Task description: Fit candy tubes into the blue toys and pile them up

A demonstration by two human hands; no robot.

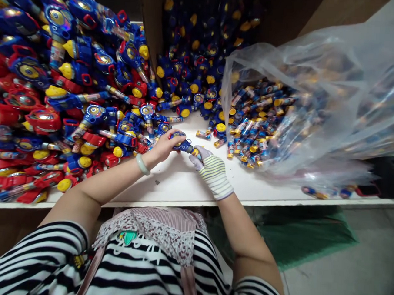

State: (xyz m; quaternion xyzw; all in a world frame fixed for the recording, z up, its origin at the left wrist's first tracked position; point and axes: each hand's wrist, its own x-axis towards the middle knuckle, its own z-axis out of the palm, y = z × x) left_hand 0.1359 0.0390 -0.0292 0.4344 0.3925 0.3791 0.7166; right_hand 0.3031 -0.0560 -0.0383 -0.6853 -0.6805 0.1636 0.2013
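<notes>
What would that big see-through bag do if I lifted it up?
The bag would probably flop, since its thin plastic hangs in loose folds. It might feel heavy, because lots of little tubes are piled inside. Some could spill, as its mouth gapes open over the white table.

Blue toy aslant between hands, yellow-marked tube at one end

- Flat white tabletop, running across the middle
- Green, thin plastic sheeting, below the tabletop's front edge
- Brown cardboard panel, at the upper right
- Grey tiled floor, lower right
</notes>
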